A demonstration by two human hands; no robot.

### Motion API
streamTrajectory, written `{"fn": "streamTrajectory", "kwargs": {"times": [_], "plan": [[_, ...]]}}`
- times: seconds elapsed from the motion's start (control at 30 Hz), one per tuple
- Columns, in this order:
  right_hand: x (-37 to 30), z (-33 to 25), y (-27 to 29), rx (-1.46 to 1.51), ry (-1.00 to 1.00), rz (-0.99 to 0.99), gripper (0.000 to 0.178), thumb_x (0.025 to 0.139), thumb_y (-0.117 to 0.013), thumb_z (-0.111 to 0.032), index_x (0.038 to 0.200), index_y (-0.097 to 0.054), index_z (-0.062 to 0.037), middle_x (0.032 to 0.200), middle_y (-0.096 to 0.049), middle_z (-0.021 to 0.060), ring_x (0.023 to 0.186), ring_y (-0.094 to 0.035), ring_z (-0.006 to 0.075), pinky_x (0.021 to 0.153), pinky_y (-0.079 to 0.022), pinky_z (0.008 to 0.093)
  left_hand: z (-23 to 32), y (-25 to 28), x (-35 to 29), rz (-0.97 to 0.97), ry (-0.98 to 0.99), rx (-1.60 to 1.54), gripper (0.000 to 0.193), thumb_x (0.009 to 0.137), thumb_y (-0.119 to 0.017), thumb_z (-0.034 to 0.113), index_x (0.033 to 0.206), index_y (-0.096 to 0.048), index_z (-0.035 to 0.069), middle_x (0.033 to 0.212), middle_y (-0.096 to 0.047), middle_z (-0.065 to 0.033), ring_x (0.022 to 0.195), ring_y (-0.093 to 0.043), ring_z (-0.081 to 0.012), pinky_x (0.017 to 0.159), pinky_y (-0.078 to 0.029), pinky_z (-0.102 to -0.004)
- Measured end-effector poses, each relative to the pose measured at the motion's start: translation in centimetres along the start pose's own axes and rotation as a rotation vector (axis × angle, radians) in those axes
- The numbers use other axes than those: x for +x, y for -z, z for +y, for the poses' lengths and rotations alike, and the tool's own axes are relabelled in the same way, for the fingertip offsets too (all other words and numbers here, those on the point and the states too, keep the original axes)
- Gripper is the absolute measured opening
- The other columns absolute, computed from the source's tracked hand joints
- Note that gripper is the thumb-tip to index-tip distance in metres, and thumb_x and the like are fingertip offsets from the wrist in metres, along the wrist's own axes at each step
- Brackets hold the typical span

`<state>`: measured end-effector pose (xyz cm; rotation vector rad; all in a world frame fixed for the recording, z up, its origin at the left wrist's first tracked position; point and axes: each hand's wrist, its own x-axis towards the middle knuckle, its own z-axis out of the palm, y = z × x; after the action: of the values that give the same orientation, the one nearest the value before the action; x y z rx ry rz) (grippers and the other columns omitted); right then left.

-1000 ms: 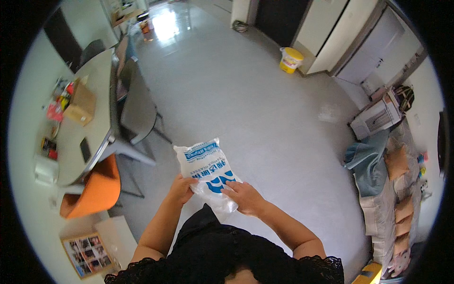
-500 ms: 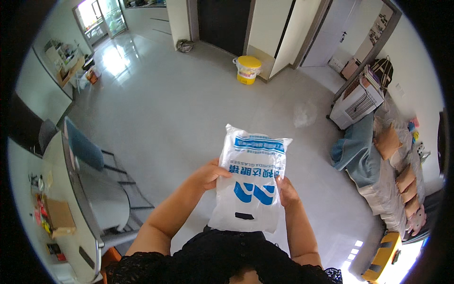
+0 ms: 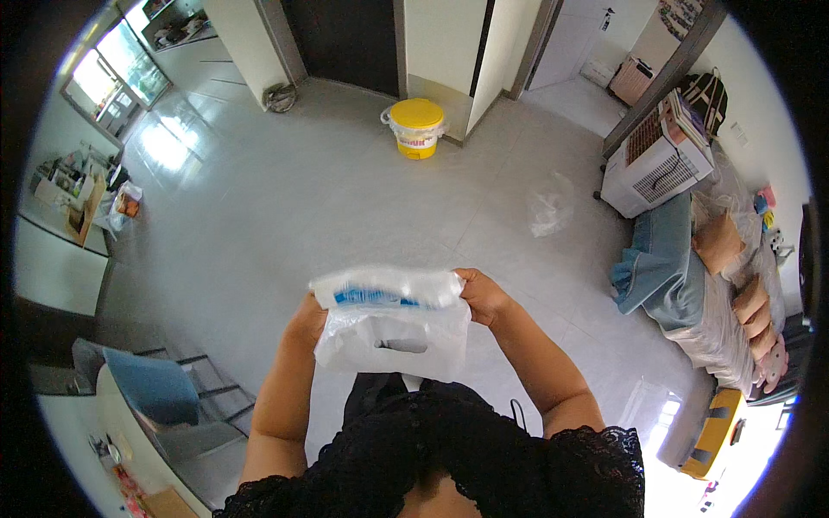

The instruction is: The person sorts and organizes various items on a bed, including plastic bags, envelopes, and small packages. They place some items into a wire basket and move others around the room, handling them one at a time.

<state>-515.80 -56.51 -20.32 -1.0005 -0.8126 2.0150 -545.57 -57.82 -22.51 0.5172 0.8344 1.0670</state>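
A white plastic bag (image 3: 393, 345) with blue print hangs in front of my waist, between my two hands. Its far part is bunched or folded into a blurred roll across the top, and a die-cut handle slot shows in the part nearest me. My left hand (image 3: 308, 319) grips the bag's left side, with most of its fingers hidden behind the plastic. At the upper right corner, my right hand (image 3: 484, 296) is closed on the bag, thumb toward the top edge. Whether anything is inside the bag I cannot tell.
Ahead on the grey floor stands a yellow-lidded bucket (image 3: 416, 129). Clear plastic film (image 3: 550, 205) lies to its right. An air cooler (image 3: 658, 160) and a covered sofa (image 3: 704, 332) line the right side. A blue chair (image 3: 154, 388) stands by the table at left.
The bag was spread flat with its print facing me; now its far part is folded over. It has moved left with both hands, and the view has turned to the right.
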Motion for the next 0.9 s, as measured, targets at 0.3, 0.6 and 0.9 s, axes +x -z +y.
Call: {"fn": "streamTrajectory", "kwargs": {"times": [0.3, 0.6, 0.9], "plan": [[9.8, -7.9, 8.3, -0.735, 0.32, 0.208, 0.02, 0.061, -0.043, 0.008, 0.062, -0.061, -0.0022, 0.062, -0.057, 0.0052, 0.055, -0.052, 0.0174, 0.049, -0.04, 0.032, 7.6, -2.1, 24.0, -0.417, 0.156, 0.425, 0.058, 0.075, -0.07, 0.032, 0.122, -0.053, 0.003, 0.109, -0.062, -0.0143, 0.093, -0.061, -0.0225, 0.083, -0.048, -0.032], [12.6, -20.2, 11.9, -0.649, 0.353, 0.107, 0.032, 0.071, -0.051, -0.008, 0.101, -0.061, -0.0076, 0.095, -0.064, 0.0124, 0.088, -0.058, 0.023, 0.078, -0.045, 0.034, 8.0, -21.1, 36.1, -1.27, 0.157, 1.451, 0.062, 0.063, -0.083, 0.023, 0.116, -0.058, 0.005, 0.104, -0.067, -0.0116, 0.101, -0.061, -0.0248, 0.09, -0.046, -0.0384], [14.4, -22.5, 30.7, 0.445, 0.5, -0.061, 0.099, 0.074, -0.044, -0.079, 0.146, -0.021, -0.0151, 0.144, -0.032, 0.0193, 0.13, -0.034, 0.034, 0.105, -0.028, 0.0508, 1.9, -33.2, 49.0, -0.425, 0.257, 0.572, 0.039, 0.069, -0.079, 0.011, 0.102, -0.063, -0.002, 0.096, -0.067, -0.0123, 0.084, -0.065, -0.0229, 0.077, -0.053, -0.0371]]}}
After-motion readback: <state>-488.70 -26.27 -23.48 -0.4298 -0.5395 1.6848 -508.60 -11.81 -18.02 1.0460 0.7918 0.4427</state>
